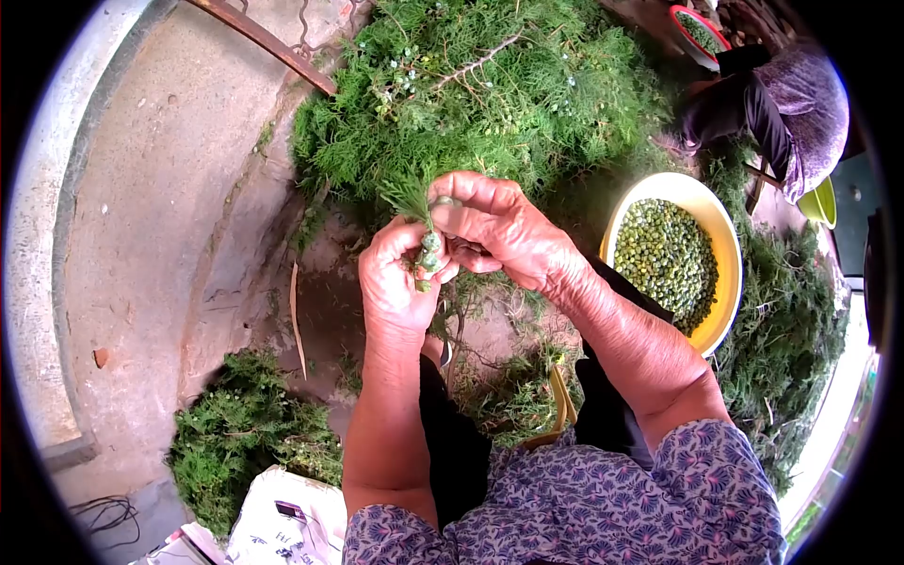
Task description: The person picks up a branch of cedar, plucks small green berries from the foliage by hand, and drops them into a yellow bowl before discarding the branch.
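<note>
My left hand (395, 278) is closed around a sprig of evergreen (407, 196), its feathery green tip sticking up past my thumb. Several round, green, bumpy cones (429, 252) lie along the fingers and palm. Close against it, my right hand (504, 231) has thumb and forefinger pinched on a green cone at the upper part of the sprig. Its other fingers are curled under, partly hidden. To the right of my right forearm stands a yellow bucket (731, 282) holding many small green cones (664, 259).
A big heap of cut evergreen branches (499, 94) lies ahead, with smaller piles (245, 433) lower left and right. Another person (791, 113) sits upper right near a red-rimmed basin (702, 38). A white box-like surface (273, 518) carries a small dark device. Concrete ground (169, 188) spans the left.
</note>
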